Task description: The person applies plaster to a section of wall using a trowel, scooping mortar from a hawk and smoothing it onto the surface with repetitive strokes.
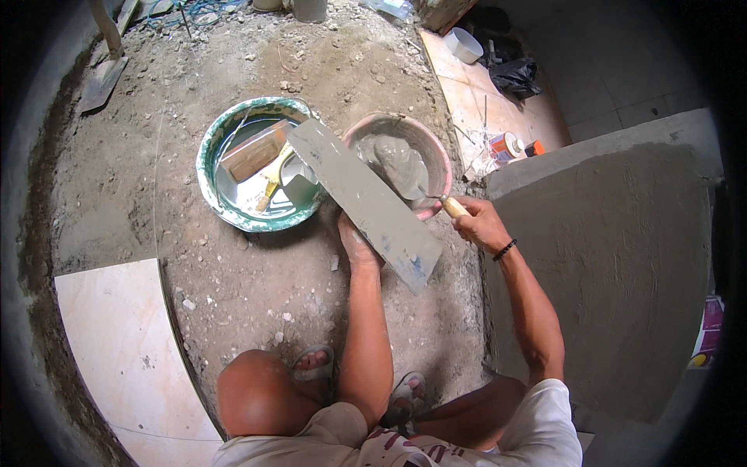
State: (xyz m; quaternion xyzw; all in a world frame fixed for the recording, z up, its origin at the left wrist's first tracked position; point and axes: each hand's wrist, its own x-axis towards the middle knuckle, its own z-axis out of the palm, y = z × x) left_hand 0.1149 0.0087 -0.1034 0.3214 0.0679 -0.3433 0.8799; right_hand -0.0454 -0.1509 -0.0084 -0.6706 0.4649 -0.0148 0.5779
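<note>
My left hand (357,243) grips a long flat plastering trowel (366,198) from beneath, its fingers mostly hidden by the blade. The blade lies slantwise, smeared with grey and nearly bare of mortar. In my right hand (482,225) is a small pointing trowel, held by its wooden handle (454,206). Its blade dips into wet grey mortar (394,161) inside a pink bucket (445,166). Left of that bucket stands a green-rimmed tub (204,167) of water, holding a wooden float (257,150) and a yellow-handled brush (272,180). The long trowel overlaps both containers' edges.
A freshly plastered low wall (599,272) rises close on my right. Pale tiles (132,342) lie at the lower left. A shovel blade (102,84) rests at the far left. On the tiled ledge (467,93) are a white container (464,46), a can (506,146) and a black bag (516,78).
</note>
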